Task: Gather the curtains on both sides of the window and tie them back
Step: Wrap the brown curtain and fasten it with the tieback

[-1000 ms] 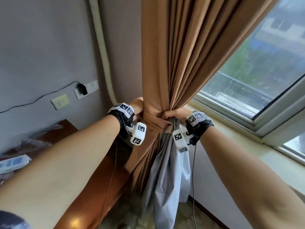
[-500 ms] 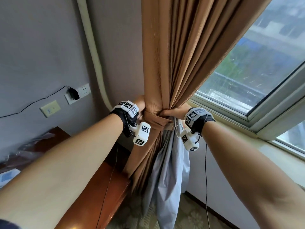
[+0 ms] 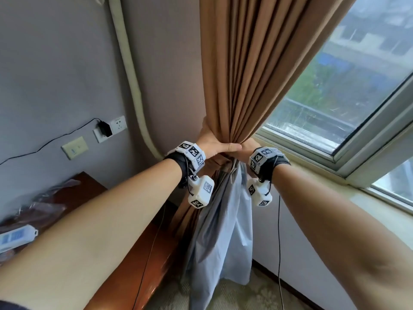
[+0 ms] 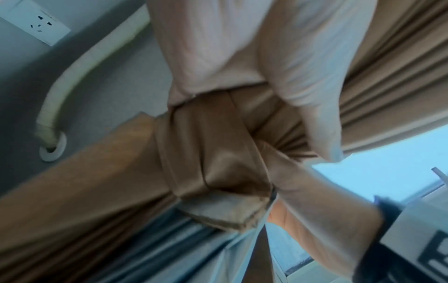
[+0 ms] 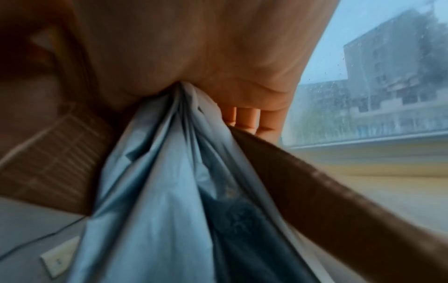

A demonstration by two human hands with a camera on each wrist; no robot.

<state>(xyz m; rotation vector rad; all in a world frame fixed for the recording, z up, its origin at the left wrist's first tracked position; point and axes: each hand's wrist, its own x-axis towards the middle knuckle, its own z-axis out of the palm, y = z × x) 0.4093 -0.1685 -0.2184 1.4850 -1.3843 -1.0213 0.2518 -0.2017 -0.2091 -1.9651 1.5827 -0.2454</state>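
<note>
Two hands clasp the pleated tan fabric curtain (image 3: 241, 70) at its gathered waist, left of the window (image 3: 348, 104): left hand (image 3: 212, 145) and right hand (image 3: 250, 147) both curled round it. Soft, bulky, slippery cloth; best gripped at the matching tan tie-back band (image 4: 208, 153).

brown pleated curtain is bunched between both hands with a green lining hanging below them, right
Not quite: the lining below the hands is pale grey-blue, not green, as the head view shows. The brown pleated curtain is indeed bunched between the left hand and right hand.
</note>
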